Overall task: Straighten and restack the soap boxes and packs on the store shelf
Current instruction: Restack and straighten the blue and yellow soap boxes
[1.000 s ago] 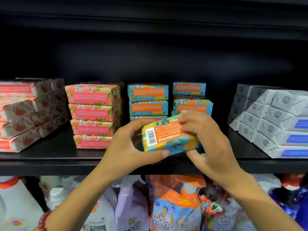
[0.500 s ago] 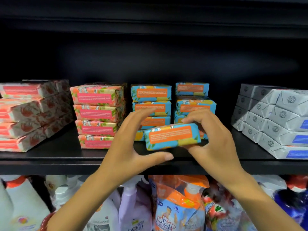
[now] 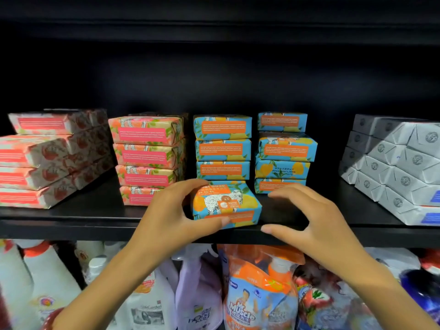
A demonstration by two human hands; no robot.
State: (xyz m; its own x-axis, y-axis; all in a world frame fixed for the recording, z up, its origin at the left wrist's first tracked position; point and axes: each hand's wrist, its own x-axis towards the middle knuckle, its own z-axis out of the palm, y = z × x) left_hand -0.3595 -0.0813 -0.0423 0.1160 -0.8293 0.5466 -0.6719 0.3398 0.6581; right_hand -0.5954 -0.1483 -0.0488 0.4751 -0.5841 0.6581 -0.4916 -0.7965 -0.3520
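A blue-and-orange soap box (image 3: 228, 203) lies at the front of the black shelf (image 3: 71, 227), its top face with a sheep picture turned up. My left hand (image 3: 166, 215) grips its left end, thumb on the front face and fingers over the back. My right hand (image 3: 316, 220) hovers just right of the box with fingers curved, touching nothing. Directly behind stand two stacks of matching blue boxes, the left stack (image 3: 223, 148) even. In the right stack (image 3: 285, 151), one box is turned upside down and another juts forward.
Left of the blue stacks are a pink-and-green box stack (image 3: 145, 153) and red-and-white packs (image 3: 47, 160). Grey wrapped packs (image 3: 392, 167) fill the right end. Detergent bottles and a refill pouch (image 3: 262, 294) crowd the shelf below.
The box went from being held in the air by both hands to lying on the shelf front, top face up. My right hand let go and drew off to the right.
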